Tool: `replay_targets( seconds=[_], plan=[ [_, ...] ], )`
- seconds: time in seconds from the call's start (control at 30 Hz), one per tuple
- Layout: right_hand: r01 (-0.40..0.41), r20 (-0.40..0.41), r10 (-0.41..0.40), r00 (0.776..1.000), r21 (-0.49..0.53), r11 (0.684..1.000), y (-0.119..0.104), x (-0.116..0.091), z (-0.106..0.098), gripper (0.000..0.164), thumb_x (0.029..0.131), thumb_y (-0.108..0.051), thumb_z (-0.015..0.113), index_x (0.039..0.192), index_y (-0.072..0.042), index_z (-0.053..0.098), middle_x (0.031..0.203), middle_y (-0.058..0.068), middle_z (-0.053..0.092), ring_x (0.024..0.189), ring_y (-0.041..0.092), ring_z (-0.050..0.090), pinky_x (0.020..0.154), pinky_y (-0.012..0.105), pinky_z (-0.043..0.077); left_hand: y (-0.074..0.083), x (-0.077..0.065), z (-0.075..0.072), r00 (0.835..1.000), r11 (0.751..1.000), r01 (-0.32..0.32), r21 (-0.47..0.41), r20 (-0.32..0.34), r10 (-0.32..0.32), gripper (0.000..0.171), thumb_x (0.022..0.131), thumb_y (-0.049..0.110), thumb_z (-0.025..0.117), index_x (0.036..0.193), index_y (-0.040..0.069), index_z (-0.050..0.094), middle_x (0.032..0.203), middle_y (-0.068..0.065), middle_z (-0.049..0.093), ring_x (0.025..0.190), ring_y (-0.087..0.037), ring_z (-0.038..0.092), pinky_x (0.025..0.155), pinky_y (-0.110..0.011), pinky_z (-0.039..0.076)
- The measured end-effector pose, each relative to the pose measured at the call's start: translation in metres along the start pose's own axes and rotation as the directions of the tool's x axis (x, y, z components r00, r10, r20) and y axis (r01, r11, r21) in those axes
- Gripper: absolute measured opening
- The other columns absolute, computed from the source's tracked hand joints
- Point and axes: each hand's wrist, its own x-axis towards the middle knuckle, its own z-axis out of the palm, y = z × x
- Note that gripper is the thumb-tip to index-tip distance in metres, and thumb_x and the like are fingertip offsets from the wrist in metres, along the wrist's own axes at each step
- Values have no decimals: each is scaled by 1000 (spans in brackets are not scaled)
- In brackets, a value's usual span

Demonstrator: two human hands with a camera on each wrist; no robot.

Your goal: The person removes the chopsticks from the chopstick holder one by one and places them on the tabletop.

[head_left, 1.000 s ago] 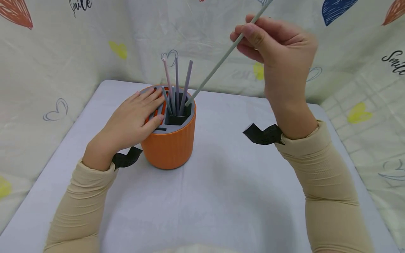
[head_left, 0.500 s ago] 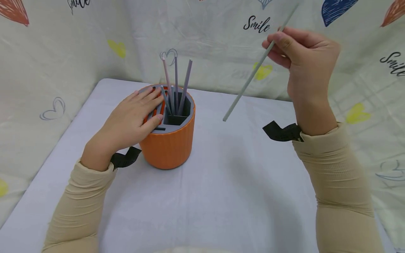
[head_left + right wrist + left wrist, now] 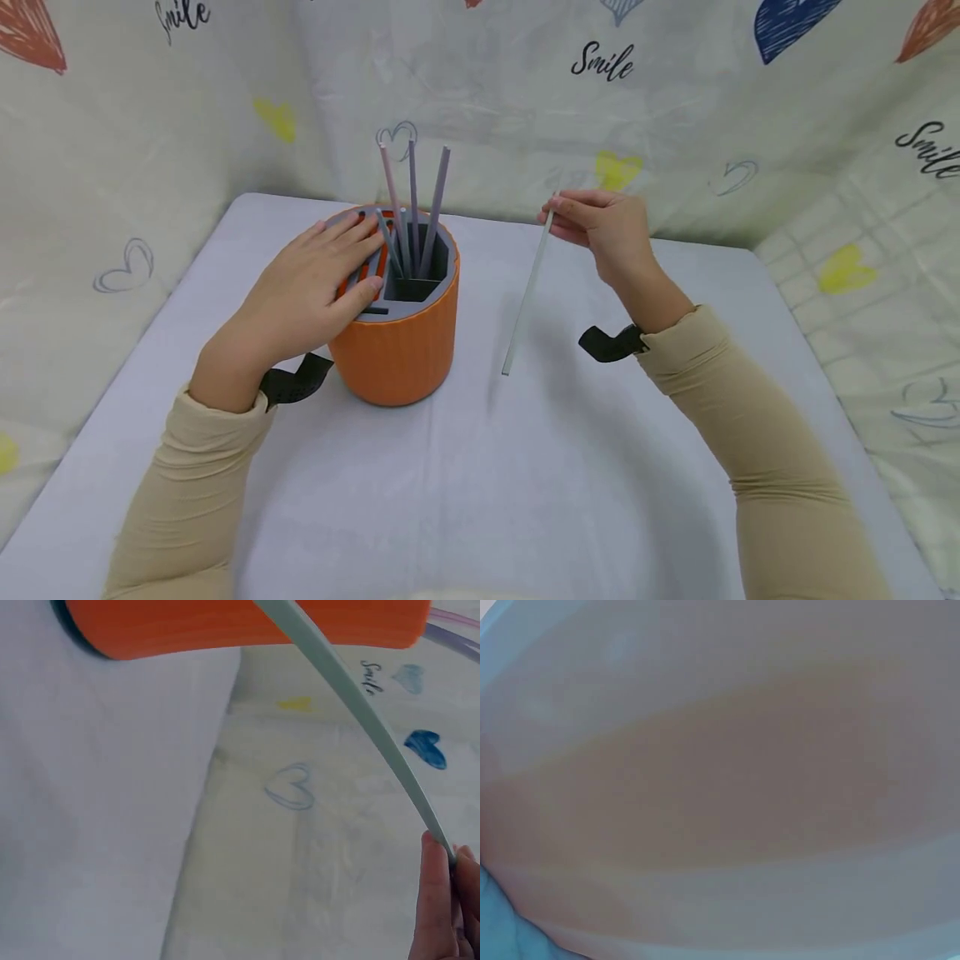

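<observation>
Left of centre in the head view stands a round orange holder (image 3: 397,358) with a grey slotted top insert. My left hand (image 3: 296,287) rests flat on its left part, fingers spread over the slots. Several thin pink, purple and bluish straws (image 3: 437,200) stand in the dark square compartment. To the right, my right hand (image 3: 600,225) pinches a pale green straw (image 3: 527,296) near its upper end. The straw slants down over the table, apart from the holder; whether its lower tip touches the cloth I cannot tell. Everything in the left wrist view is blurred.
A white cloth covers the table (image 3: 450,500). Behind and on both sides hangs a pale printed curtain (image 3: 510,117) with hearts and "Smile" lettering, close to the table's back edge. Black straps (image 3: 611,343) stick out from both wrists.
The right hand first moved right, taking the green straw's lower end away from the holder, then came down and back left, leaving the straw lower and steeper. The left hand has stayed put.
</observation>
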Motion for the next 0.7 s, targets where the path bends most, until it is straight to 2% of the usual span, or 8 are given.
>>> replay_targets(
  seconds=[0.13, 0.27, 0.47, 0.7],
  plan=[
    [-101, 11, 102, 995, -59, 993, 29, 10, 1, 4, 86, -7, 75, 89, -5, 77, 76, 1, 77, 70, 13, 75, 71, 22, 62, 0, 0, 0, 1000, 1000, 0, -9, -5, 0, 55, 103, 33, 43, 151, 7, 42, 163, -12, 31, 155, -29, 19, 129, -46, 11],
    [-187, 11, 190, 982, -111, 976, 54, 14, 2, 12, 88, -9, 73, 97, -2, 77, 77, 2, 77, 73, 13, 75, 71, 23, 62, 0, 0, 1, 1000, 1000, -2, -12, -6, 2, 55, 103, 32, 43, 151, 6, 42, 163, -11, 31, 155, -29, 19, 129, -46, 11],
    [-249, -9, 251, 968, -160, 955, 78, 18, 8, 28, 87, -10, 74, 112, 3, 72, 77, 0, 76, 72, 11, 74, 70, 23, 63, -1, -1, 1, 1000, 1000, 6, -7, -8, -6, 54, 103, 31, 44, 151, 6, 42, 163, -11, 31, 155, -29, 19, 129, -46, 10],
    [-333, -23, 335, 942, -197, 922, 102, 23, 15, 36, 90, -11, 72, 121, 4, 68, 76, -2, 75, 69, 9, 74, 68, 22, 62, 0, -1, 0, 1000, 1000, 11, -6, -9, -11, 54, 103, 31, 44, 151, 6, 42, 162, -12, 31, 155, -29, 19, 129, -46, 11]
  ],
)
